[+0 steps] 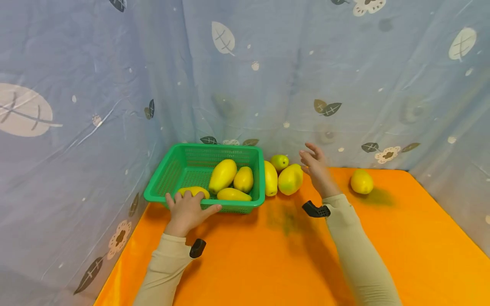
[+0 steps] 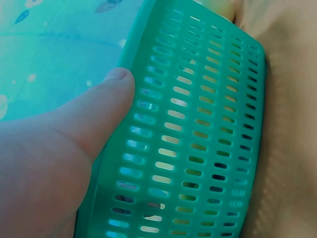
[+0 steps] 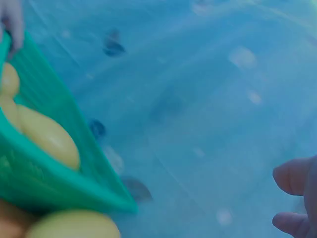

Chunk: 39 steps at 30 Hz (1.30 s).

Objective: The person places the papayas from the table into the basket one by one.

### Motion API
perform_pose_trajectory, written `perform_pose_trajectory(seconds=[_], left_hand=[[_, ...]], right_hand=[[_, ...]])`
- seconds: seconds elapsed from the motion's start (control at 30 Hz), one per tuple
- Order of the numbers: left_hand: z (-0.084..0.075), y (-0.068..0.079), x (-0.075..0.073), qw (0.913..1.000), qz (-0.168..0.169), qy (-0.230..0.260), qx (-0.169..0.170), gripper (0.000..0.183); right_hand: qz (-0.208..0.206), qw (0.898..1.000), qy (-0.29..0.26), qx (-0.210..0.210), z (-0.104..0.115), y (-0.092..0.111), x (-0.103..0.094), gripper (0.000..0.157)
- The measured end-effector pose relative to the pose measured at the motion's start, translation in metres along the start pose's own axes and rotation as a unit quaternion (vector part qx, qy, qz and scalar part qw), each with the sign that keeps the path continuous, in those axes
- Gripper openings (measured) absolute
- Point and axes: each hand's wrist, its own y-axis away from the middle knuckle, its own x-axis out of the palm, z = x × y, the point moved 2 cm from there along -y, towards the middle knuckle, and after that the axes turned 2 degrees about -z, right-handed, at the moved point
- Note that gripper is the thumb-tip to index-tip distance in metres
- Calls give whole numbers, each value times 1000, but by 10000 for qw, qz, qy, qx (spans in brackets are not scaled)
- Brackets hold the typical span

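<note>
A green plastic basket (image 1: 176, 151) with slotted walls sits on the orange table, several smooth yellow oval fruits (image 1: 223, 175) lying in it. My left hand (image 1: 186, 212) holds its front rim near the left corner. The fingers reach over the rim by one of the fruits, and the thumb (image 2: 106, 106) lies along the rim outside. Raised at the right of the basket, my right hand (image 1: 319, 172) is empty, its fingers loosely bent and apart. Nearest to it is a yellow fruit with a greenish patch (image 1: 291, 180) on the table.
Beside the basket's right wall lie a long yellow fruit (image 1: 270, 178) and a small greener one (image 1: 279, 162). Farther right, another yellow fruit (image 1: 361, 182) rests alone on the orange table (image 1: 245, 259). A blue leaf-patterned curtain (image 1: 268, 93) hangs behind and at both sides.
</note>
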Motion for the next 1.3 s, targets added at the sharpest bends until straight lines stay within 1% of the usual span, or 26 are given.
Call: perform_pose_trajectory(seconds=[0.07, 0.17, 0.27, 0.37, 0.5, 0.67, 0.83, 0.97, 1.13, 1.23, 1.3], left_hand=[[4, 1, 1, 10000, 6, 6, -15, 79], [8, 3, 3, 10000, 11, 2, -49, 79], [11, 5, 5, 10000, 23, -29, -47, 80], [12, 7, 7, 10000, 7, -64, -40, 79], [11, 9, 10, 9999, -38, -105, -30, 75], [7, 10, 14, 9999, -86, -99, 15, 74], [4, 9, 9, 9999, -145, -32, 6, 73], [3, 6, 4, 9998, -174, -8, 12, 74], [3, 3, 2, 9998, -179, -47, 33, 74], [1, 1, 3, 9998, -189, -88, 46, 74], [0, -1, 4, 9998, -183, -109, 50, 74]], right_hand=[[-132, 9995, -207, 195, -9, 2, -19, 67], [-289, 9983, -250, 434, -23, 5, -40, 70], [-457, 9961, -394, 637, -37, 6, -52, 73], [-600, 9930, -615, 814, -50, 5, -57, 73], [-713, 9894, -853, 936, -61, 4, -58, 72], [-771, 9872, -887, 1079, -73, 3, -62, 71], [-660, 9892, -769, 1061, -77, 0, -61, 72], [-694, 9902, -754, 953, -75, -6, -56, 71], [-489, 9926, -516, 985, -81, -13, -47, 69], [-266, 9941, -190, 1038, -93, -19, -37, 70], [-152, 9948, 66, 1002, -102, -23, -29, 71]])
